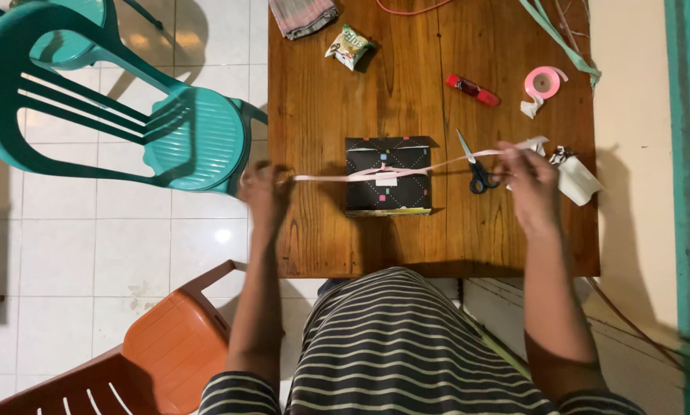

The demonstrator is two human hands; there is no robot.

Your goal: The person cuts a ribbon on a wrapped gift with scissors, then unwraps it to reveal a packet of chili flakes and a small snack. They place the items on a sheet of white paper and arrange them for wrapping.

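Observation:
A small box wrapped in black patterned paper (pixel 389 188) lies on the wooden table (pixel 322 115). A pale pink ribbon (pixel 437 164) crosses its top and is knotted near the middle. My left hand (pixel 265 190) grips the ribbon's left end just past the table's left edge. My right hand (pixel 526 178) grips the right end, pulled out to the right of the box. The ribbon is stretched taut between both hands.
Blue-handled scissors (pixel 476 167) lie right of the box. A pink ribbon roll (pixel 543 82), a red tube (pixel 472 90), a snack packet (pixel 349 46), folded cloth (pixel 304 15) and a white roll (pixel 578 179) sit on the table. A teal chair (pixel 195 138) and an orange chair (pixel 172 346) stand left.

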